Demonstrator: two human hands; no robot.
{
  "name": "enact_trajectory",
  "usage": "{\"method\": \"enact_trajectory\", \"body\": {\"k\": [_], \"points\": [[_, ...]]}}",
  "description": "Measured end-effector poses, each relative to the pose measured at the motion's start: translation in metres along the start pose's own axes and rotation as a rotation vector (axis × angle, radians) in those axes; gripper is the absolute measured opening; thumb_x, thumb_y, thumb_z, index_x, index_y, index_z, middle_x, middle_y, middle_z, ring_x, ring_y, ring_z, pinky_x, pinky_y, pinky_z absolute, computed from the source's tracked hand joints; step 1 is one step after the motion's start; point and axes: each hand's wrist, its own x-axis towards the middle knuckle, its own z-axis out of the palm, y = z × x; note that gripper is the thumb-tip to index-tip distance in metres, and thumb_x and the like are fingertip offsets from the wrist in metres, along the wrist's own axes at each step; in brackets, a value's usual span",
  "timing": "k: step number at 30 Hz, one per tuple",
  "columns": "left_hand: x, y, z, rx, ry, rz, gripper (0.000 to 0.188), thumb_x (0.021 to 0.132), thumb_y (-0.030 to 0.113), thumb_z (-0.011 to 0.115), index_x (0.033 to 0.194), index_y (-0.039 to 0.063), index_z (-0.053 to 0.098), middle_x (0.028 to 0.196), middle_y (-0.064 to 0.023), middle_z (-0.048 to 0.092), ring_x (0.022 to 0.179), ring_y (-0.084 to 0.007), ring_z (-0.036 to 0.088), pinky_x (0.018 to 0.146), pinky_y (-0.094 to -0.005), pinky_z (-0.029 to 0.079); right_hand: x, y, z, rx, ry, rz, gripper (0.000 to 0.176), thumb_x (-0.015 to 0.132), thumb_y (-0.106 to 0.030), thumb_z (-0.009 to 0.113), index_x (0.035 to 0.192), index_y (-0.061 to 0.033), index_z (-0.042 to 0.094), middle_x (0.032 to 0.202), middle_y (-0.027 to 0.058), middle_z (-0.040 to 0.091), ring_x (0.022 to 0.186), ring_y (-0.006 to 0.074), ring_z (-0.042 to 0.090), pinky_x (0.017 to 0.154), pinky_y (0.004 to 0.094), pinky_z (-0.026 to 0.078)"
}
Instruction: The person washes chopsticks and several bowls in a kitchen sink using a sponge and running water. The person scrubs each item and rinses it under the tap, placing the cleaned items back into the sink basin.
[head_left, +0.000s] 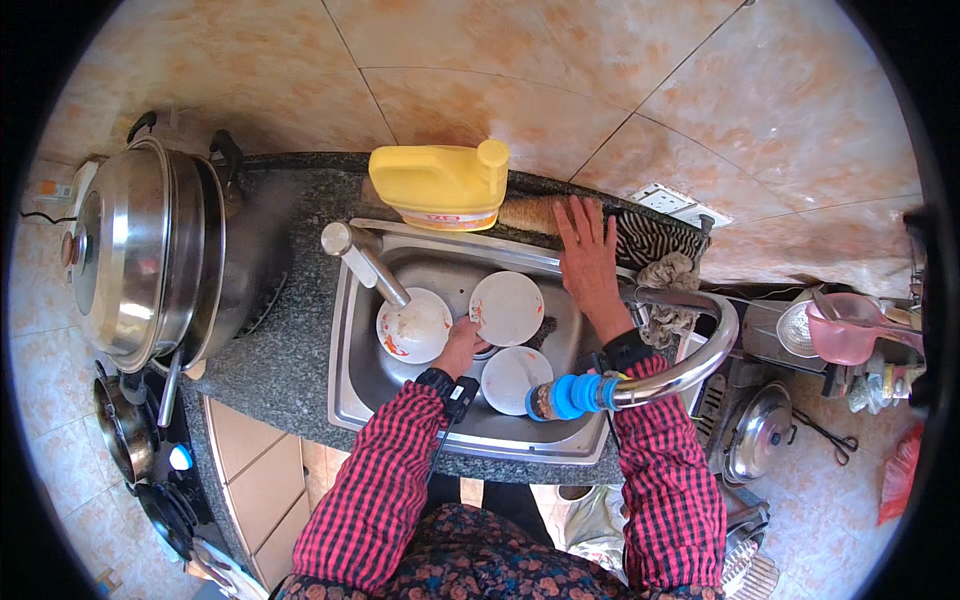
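Note:
A stainless steel sink (375, 390) lies before me with crockery in it. My left hand (459, 349) reaches into it, its fingertips gripping the left rim of a white dish (508, 309) with orange marks. Left of that hand sits a white bowl (412, 337) with an orange pattern, partly under the metal tap (379, 274). Another white dish (510, 381) rests nearer to me. My right hand (589, 259) is stretched over the sink's back right rim, fingers spread. Its fingertips are by a brown, bristly-looking thing (534, 214); whether they touch it cannot be told.
A yellow plastic jug (427, 176) stands behind the sink. A curved chrome spout (705, 322) with a blue end (577, 396) arches over my right forearm. Right of my hand lie a striped cloth (660, 238) and a crumpled rag (670, 289). A large steel pot (139, 247) stands at left.

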Motion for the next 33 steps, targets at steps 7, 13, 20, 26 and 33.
{"method": "enact_trajectory", "body": {"k": [7,13,20,26,33], "points": [[0.003,-0.003,0.007,0.012,-0.072,0.11,0.051,0.094,0.012,0.048,0.142,0.003,0.033,0.133,-0.0197,0.052,0.117,-0.035,0.06,0.092,-0.0465,0.057,-0.005,0.0,-0.005,0.357,-0.085,0.273,0.056,0.075,-0.017,0.072,0.128,-0.0091,0.057,0.114,0.014,0.058,0.108,0.0316,0.055,0.092,0.0431,0.045],[-0.003,0.019,0.014,0.174,-0.004,0.136,0.058,0.082,0.006,0.051,0.136,-0.007,0.034,0.124,-0.0249,0.055,0.106,-0.0381,0.064,0.086,-0.0465,0.06,-0.128,-0.017,0.018,0.939,-0.206,0.843,0.049,0.074,-0.027,0.076,0.116,-0.0038,0.064,0.105,0.016,0.062,0.096,0.0282,0.061,0.085,0.0378,0.048],[-0.059,0.031,0.035,0.323,0.064,0.16,0.053,0.081,0.012,0.057,0.125,-0.012,0.041,0.119,-0.0255,0.056,0.102,-0.0396,0.065,0.075,-0.0476,0.063,-0.206,-0.06,0.077,1.127,-0.021,0.711,0.055,0.078,-0.03,0.074,0.123,-0.0039,0.056,0.14,0.0227,0.046,0.135,0.0346,0.04,0.112,0.0458,0.031],[-0.075,0.025,0.041,0.493,0.184,0.322,0.061,0.091,0.041,0.056,0.126,-0.008,0.046,0.115,-0.0213,0.058,0.106,-0.0294,0.062,0.086,-0.037,0.052,-0.171,-0.129,0.049,0.799,-0.28,0.479,0.054,0.08,-0.034,0.069,0.129,-0.0157,0.056,0.136,0.0186,0.054,0.126,0.0384,0.051,0.103,0.0518,0.041],[-0.103,0.035,0.044,0.252,0.122,0.282,0.061,0.098,0.057,0.046,0.125,0.002,0.056,0.11,-0.0087,0.065,0.099,-0.017,0.064,0.083,-0.032,0.052,-0.17,-0.138,-0.02,0.837,-0.166,0.197,0.057,0.074,-0.028,0.071,0.127,-0.0123,0.056,0.124,0.0174,0.06,0.105,0.0401,0.059,0.087,0.051,0.048]]}}
